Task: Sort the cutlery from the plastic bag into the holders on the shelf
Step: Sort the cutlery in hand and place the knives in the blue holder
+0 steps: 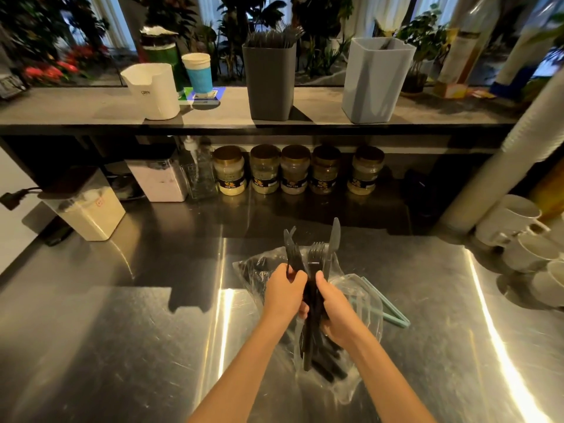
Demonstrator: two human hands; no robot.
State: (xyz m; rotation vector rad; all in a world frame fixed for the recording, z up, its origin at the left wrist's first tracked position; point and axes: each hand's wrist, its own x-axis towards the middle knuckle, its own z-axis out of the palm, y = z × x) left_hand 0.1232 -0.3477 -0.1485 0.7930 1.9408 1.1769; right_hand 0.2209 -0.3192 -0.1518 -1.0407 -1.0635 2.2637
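Over a clear plastic bag (357, 288) on the steel counter, both my hands hold a bundle of black plastic cutlery (313, 261) upright. My left hand (283, 293) grips a few forks on the left of the bundle. My right hand (334, 311) grips the main bunch, from which a grey knife (334, 236) sticks up. More dark cutlery lies in the bag below my hands. On the shelf stand a dark grey holder (270, 83) packed with black cutlery, a pale blue holder (374, 83) with little in it, and a white holder (154, 93).
Pale teal cutlery (390, 309) lies partly under the bag at the right. Spice jars (294, 169), a pump bottle and storage containers (88, 209) line the counter's back under the shelf. Stacked white mugs (525, 236) sit at the right. A blue-sleeved cup (198, 74) stands on the shelf.
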